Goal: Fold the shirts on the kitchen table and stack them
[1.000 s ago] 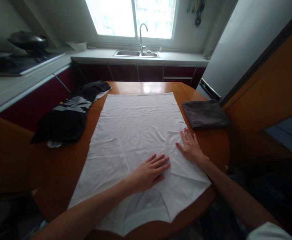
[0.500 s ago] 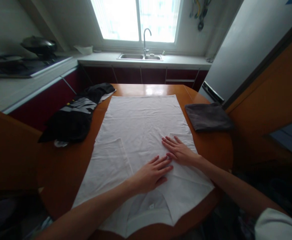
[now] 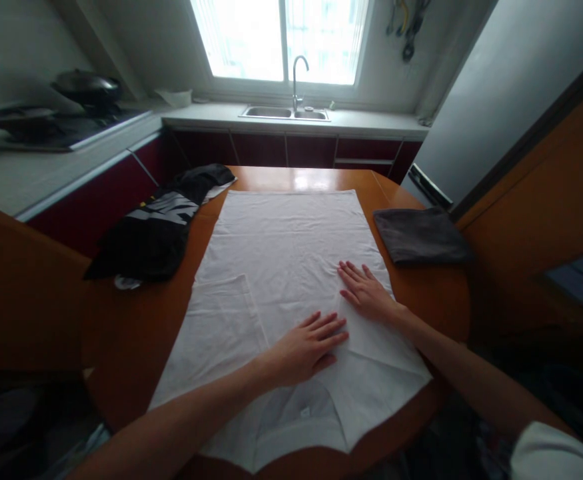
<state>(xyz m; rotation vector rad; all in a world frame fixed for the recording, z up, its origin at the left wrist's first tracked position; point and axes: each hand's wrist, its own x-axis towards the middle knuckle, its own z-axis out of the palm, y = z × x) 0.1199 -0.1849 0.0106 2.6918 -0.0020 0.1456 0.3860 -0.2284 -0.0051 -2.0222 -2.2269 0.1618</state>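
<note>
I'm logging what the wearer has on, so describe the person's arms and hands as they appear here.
Both forearms are bare, with no watch, ring, bracelet or glove to be seen. The left hand and right hand show bare fingers; the nails carry no polish that can be made out in this dim light. At the bottom right corner a short white sleeve covers the right upper arm. No sleeve shows on the left arm.

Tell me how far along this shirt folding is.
Done: the white shirt lies spread flat on the table, collar nearest the person, both sleeves folded in over the body. In hand: the left hand and right hand press flat on the right sleeve fold. Left: the body is unfolded at full length; the black garment lies heaped at the side.
</note>
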